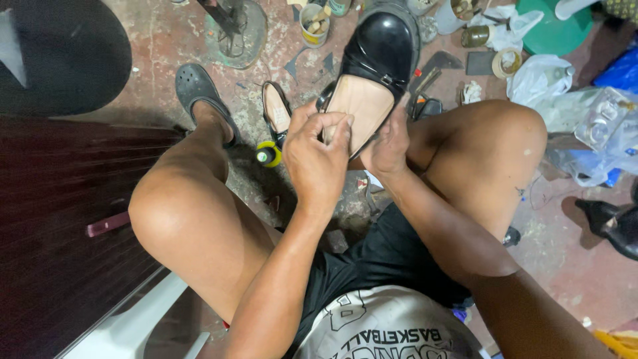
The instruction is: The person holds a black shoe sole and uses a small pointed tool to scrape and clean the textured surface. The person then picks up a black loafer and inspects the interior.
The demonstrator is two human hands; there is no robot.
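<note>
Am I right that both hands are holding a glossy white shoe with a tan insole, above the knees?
Not quite: the shoe is glossy black, not white. The head view shows the left hand and right hand holding it, tan insole showing, above the knees.

Glossy black shoe (382, 46) with tan insole (359, 106); green stool (555, 30)

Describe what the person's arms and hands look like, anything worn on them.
Both arms are bare to where they leave the picture: no sleeves show. The left hand and right hand wear no gloves; no rings, watch or bracelets show.
</note>
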